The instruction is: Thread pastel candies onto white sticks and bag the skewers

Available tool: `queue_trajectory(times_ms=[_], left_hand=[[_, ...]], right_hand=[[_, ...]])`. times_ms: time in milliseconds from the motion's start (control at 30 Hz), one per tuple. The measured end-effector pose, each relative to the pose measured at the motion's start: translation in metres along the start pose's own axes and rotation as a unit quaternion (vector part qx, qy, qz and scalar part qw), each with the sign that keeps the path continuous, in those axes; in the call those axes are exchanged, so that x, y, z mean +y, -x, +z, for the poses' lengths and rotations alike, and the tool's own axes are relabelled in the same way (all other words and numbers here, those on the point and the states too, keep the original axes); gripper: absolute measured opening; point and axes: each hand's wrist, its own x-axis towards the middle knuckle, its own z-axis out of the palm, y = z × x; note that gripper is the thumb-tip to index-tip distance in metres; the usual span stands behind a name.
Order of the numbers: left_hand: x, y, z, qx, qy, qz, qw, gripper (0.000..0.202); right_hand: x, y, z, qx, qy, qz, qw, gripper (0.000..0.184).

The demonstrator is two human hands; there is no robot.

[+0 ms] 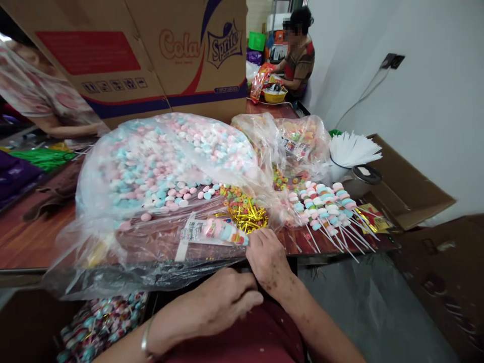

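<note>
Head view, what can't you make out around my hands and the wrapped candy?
In the head view:
Left hand: palm and anything in it, hidden by its own back.
Right hand: palm and grip, hidden by its knuckles.
Wrapped candy: label's small print, too small.
Lower-left sweets: cut off by the bottom edge.

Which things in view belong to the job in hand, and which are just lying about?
Likely in the job:
clear-wrapped pastel candy stack at the right hand
shiny gold strips
heaped round pastel candies
small multicoloured ring candies
pastel candy skewers
bunched thin white sticks

Probably just lying about:
large brown Cola-Sprite cardboard carton
green plastic container in the background
</note>
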Motion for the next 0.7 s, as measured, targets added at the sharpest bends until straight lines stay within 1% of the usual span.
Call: queue_trajectory(times_ms=[33, 67, 100, 133, 167, 200, 233, 267, 333, 400, 467, 500, 533, 567, 600, 667, 700], left_hand=[[0.011, 0.009, -0.008, -0.063, -0.075, -0.002, 0.995, 0.017], [0.019, 0.017, -0.016, -0.055, -0.130, 0.025, 0.990, 0.023], [0.024, 0.021, -0.023, 0.005, -0.193, 0.061, 0.979, 0.024], [0.025, 0.024, -0.031, 0.044, -0.254, 0.086, 0.962, 0.024], [0.023, 0.023, -0.038, 0.065, -0.306, 0.083, 0.946, 0.028], [0.019, 0.020, -0.046, 0.049, -0.337, 0.066, 0.938, 0.033], [0.013, 0.015, -0.053, 0.006, -0.346, 0.042, 0.937, 0.037], [0.006, 0.010, -0.060, -0.054, -0.329, 0.009, 0.943, 0.041], [-0.008, -0.001, -0.072, -0.164, -0.244, -0.033, 0.955, 0.044], [-0.018, -0.008, -0.082, -0.238, -0.123, -0.067, 0.961, 0.048], [-0.025, -0.011, -0.088, -0.281, -0.011, -0.129, 0.951, 0.051], [-0.028, -0.011, -0.089, -0.291, 0.023, -0.155, 0.944, 0.051], [-0.031, -0.009, -0.089, -0.295, 0.034, -0.167, 0.940, 0.049], [-0.034, -0.007, -0.088, -0.290, 0.021, -0.159, 0.944, 0.046], [-0.037, -0.003, -0.086, -0.278, -0.015, -0.130, 0.952, 0.041], [-0.043, 0.006, -0.079, -0.235, -0.133, -0.036, 0.962, 0.032], [-0.045, 0.012, -0.075, -0.206, -0.206, 0.016, 0.956, 0.027]], right_hand=[[-0.001, 0.000, 0.001, -0.014, 0.018, -0.027, 0.999, 0.027], [-0.002, -0.001, 0.002, -0.030, 0.025, -0.053, 0.998, 0.025], [-0.005, -0.001, 0.004, -0.042, 0.022, -0.079, 0.996, 0.023], [-0.008, -0.001, 0.005, -0.051, 0.013, -0.101, 0.994, 0.021], [-0.013, -0.001, 0.007, -0.057, 0.005, -0.116, 0.992, 0.020], [-0.017, -0.001, 0.009, -0.058, 0.003, -0.126, 0.990, 0.019], [-0.021, -0.001, 0.010, -0.059, 0.009, -0.133, 0.989, 0.019], [-0.025, -0.001, 0.011, -0.061, 0.017, -0.143, 0.988, 0.020], [-0.031, 0.000, 0.011, -0.080, 0.026, -0.169, 0.982, 0.023], [-0.037, -0.001, 0.008, -0.109, 0.023, -0.197, 0.974, 0.026], [-0.041, -0.004, 0.004, -0.148, 0.020, -0.206, 0.967, 0.029], [-0.043, -0.006, 0.002, -0.175, 0.021, -0.203, 0.963, 0.029], [-0.045, -0.009, 0.000, -0.208, 0.021, -0.195, 0.958, 0.028], [-0.047, -0.011, -0.001, -0.245, 0.018, -0.184, 0.952, 0.026], [-0.048, -0.012, -0.002, -0.287, 0.011, -0.168, 0.943, 0.024], [-0.049, -0.014, -0.004, -0.380, -0.017, -0.121, 0.917, 0.020], [-0.048, -0.015, -0.005, -0.425, -0.040, -0.094, 0.899, 0.019]])
